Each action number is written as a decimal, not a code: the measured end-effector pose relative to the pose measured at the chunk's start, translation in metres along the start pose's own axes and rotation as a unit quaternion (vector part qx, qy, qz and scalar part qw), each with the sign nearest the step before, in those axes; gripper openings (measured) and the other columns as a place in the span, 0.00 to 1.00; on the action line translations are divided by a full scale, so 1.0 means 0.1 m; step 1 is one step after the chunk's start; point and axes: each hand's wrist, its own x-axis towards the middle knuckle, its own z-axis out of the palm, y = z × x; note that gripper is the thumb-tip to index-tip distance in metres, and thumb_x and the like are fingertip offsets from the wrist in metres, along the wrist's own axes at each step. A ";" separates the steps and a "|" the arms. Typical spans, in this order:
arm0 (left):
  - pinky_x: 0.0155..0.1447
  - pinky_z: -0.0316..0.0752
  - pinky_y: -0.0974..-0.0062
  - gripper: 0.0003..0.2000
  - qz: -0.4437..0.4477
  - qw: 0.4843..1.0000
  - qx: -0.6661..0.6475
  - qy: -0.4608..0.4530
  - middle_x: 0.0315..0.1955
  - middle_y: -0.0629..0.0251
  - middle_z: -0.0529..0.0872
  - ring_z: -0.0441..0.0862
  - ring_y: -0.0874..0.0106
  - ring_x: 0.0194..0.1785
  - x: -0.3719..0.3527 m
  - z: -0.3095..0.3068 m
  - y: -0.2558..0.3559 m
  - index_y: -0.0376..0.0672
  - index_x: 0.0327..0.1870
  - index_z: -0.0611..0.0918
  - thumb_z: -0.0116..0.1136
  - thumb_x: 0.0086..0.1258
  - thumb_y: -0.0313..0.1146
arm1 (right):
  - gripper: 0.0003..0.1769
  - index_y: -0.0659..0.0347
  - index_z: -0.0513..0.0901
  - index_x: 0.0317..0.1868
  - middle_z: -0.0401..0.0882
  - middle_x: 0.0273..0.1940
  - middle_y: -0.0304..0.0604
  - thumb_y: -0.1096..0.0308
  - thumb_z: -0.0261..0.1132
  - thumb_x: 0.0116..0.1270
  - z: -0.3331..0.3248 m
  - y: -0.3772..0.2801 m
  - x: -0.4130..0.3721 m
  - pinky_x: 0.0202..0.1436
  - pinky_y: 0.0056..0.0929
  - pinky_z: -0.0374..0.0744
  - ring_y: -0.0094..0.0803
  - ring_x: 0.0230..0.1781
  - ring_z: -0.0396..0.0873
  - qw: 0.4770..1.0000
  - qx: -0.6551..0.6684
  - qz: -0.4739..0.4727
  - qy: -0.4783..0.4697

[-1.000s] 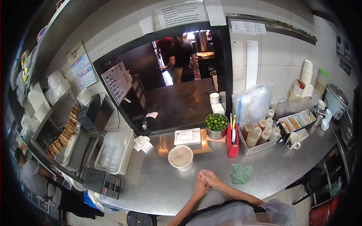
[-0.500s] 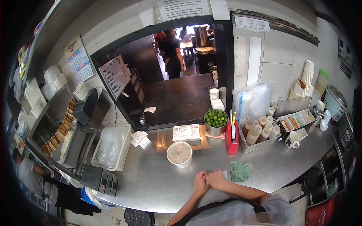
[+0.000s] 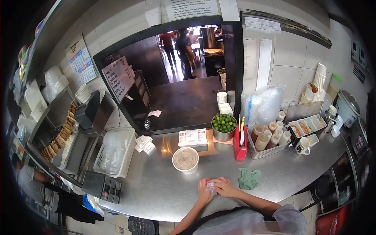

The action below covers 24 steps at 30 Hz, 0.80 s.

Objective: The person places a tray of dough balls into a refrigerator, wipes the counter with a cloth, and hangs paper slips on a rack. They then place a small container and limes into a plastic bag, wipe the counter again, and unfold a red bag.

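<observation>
My left hand (image 3: 204,189) and my right hand (image 3: 224,187) meet over the steel counter (image 3: 164,188), both closed on a small crumpled piece of clear plastic (image 3: 212,187) between them. Just behind the hands stands a white round bowl with a lid (image 3: 185,159). A green cloth (image 3: 249,178) lies on the counter right of my right hand.
A steel bowl of limes (image 3: 224,125), a red holder (image 3: 239,147), a basket of sauce bottles (image 3: 269,140) and a white mug (image 3: 303,145) stand at the back right. A white basket (image 3: 113,153) sits left. Another person (image 3: 33,187) sits at the far left; people stand beyond the hatch.
My hands have drawn slightly nearer to me and the clear plastic now shows between them. The people beyond the hatch have moved.
</observation>
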 end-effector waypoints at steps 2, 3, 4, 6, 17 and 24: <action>0.48 0.62 0.61 0.13 -0.009 0.999 0.040 -0.023 0.44 0.57 0.72 0.67 0.58 0.47 -0.02 -0.04 0.00 0.41 0.38 0.79 0.61 0.52 0.36 | 0.16 0.52 0.82 0.45 0.73 0.55 0.33 0.55 0.59 0.62 -0.07 -0.14 -0.06 0.61 0.50 0.58 0.34 0.57 0.65 0.996 -0.085 -0.014 0.017; 0.47 0.62 0.62 0.13 -0.012 0.997 0.063 -0.044 0.44 0.57 0.72 0.67 0.59 0.47 -0.04 -0.10 0.03 0.41 0.38 0.80 0.61 0.52 0.36 | 0.16 0.52 0.82 0.45 0.73 0.54 0.33 0.55 0.60 0.61 -0.13 -0.22 -0.07 0.62 0.53 0.57 0.33 0.57 0.65 0.990 -0.138 -0.036 0.021; 0.47 0.62 0.62 0.13 -0.016 0.994 0.086 -0.065 0.44 0.58 0.72 0.67 0.59 0.47 -0.05 -0.15 0.05 0.41 0.37 0.80 0.62 0.52 0.36 | 0.16 0.52 0.82 0.45 0.74 0.53 0.33 0.56 0.60 0.60 -0.18 -0.27 -0.08 0.63 0.56 0.56 0.33 0.57 0.66 0.980 -0.189 -0.057 0.025; 0.45 0.61 0.63 0.12 -0.015 0.991 0.101 -0.083 0.40 0.62 0.75 0.69 0.62 0.45 -0.03 -0.24 0.08 0.43 0.35 0.80 0.63 0.52 0.37 | 0.14 0.53 0.81 0.42 0.75 0.50 0.34 0.58 0.60 0.59 -0.29 -0.31 -0.10 0.65 0.58 0.54 0.32 0.56 0.67 0.959 -0.273 -0.076 0.007; 0.41 0.59 0.70 0.06 -0.048 0.982 0.011 -0.180 0.20 0.77 0.79 0.74 0.73 0.32 0.09 -0.50 0.16 0.51 0.27 0.83 0.67 0.51 0.37 | 0.10 0.55 0.79 0.29 0.74 0.37 0.34 0.58 0.60 0.58 -0.64 -0.24 -0.08 0.63 0.55 0.58 0.29 0.52 0.70 0.915 -0.337 -0.221 -0.006; 0.41 0.59 0.70 0.03 0.003 0.994 0.011 -0.112 0.21 0.76 0.80 0.74 0.74 0.32 0.38 -0.97 0.39 0.50 0.27 0.83 0.66 0.53 0.33 | 0.20 0.56 0.72 0.24 0.69 0.25 0.32 0.53 0.50 0.71 -0.79 -0.23 -0.07 0.37 0.34 0.68 0.27 0.26 0.71 0.947 0.187 0.123 -0.229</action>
